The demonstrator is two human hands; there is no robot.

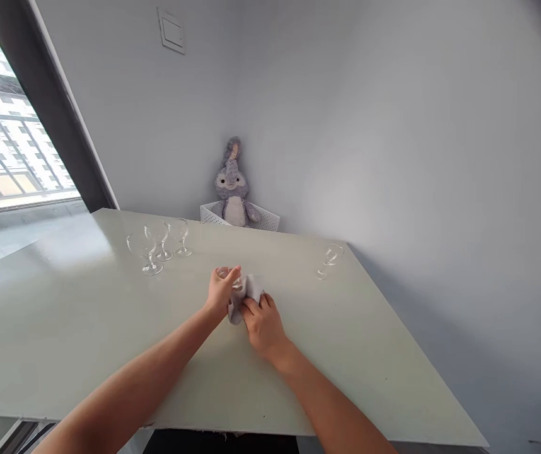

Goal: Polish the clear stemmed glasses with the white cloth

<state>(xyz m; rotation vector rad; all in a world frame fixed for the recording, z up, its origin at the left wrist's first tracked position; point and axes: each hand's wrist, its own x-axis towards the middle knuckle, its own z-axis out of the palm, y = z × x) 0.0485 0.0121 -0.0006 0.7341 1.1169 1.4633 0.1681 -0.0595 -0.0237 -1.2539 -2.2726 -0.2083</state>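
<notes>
Over the middle of the table, my left hand (219, 293) is closed around a clear stemmed glass (236, 282), most of which is covered by the fingers and a cloth. My right hand (265, 323) grips that light grey cloth (235, 310), pressing it against the glass from the right. The cloth hangs in folds between both hands. Three clear stemmed glasses stand upright in a group to the left; the nearest glass (151, 265) is in front of the other two. Another stemmed glass (331, 257) stands alone to the right.
The pale glossy table (374, 353) reaches toward the wall corner. Behind its far edge, a grey plush toy (235, 208) sits in a white perforated basket (269, 221). A window with a railing (15, 151) is at left, and a light switch (173, 31) is on the wall.
</notes>
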